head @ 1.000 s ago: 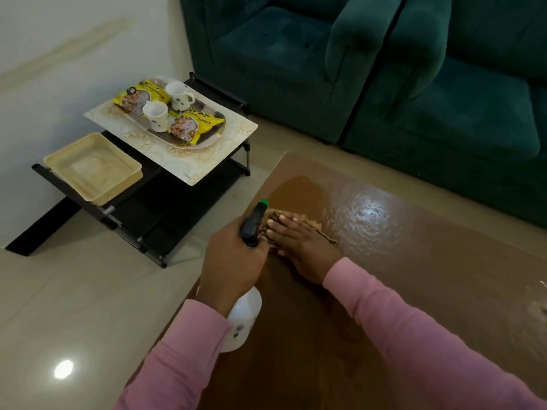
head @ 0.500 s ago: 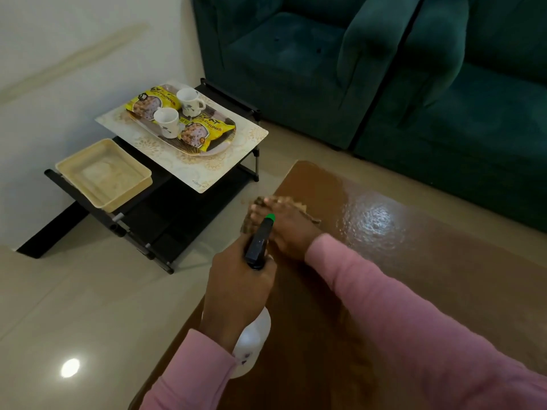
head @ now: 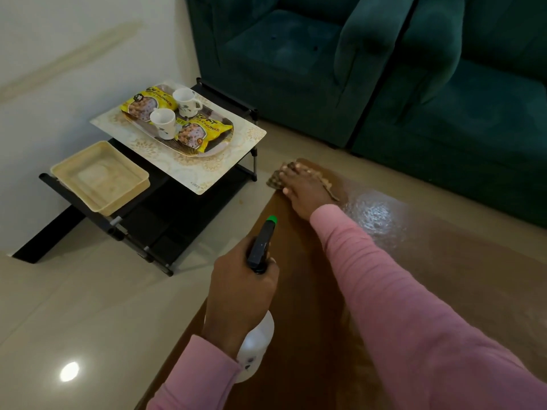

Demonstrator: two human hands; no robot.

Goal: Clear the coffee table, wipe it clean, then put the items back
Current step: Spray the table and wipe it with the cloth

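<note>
The cloth point(head: 273, 181) lies at the far left corner of the brown worktop point(head: 444, 276), its edge overhanging the corner. The right hand point(head: 305, 190) presses down on it, fingers point(head: 291, 173) straight and close together, pointing at the corner. A wet, shiny patch point(head: 374, 214) sits just right of that wrist.

Nearer, over the worktop's left edge, the left hand point(head: 239, 294) grips the spray bottle point(head: 260, 247) with its fingers wrapped round the neck. The bottle's long axis runs from near to far, white body toward the person and green-tipped nozzle aimed away toward the cloth.

Left of the worktop, a black rack point(head: 165, 220) carries a placemat point(head: 207, 170) with a serving tray point(head: 189, 153) holding two mugs point(head: 187, 102) and two yellow snack packets point(head: 202, 133). A cream bin point(head: 97, 179) sits beside them. A green sofa point(head: 296, 54) stands behind.
</note>
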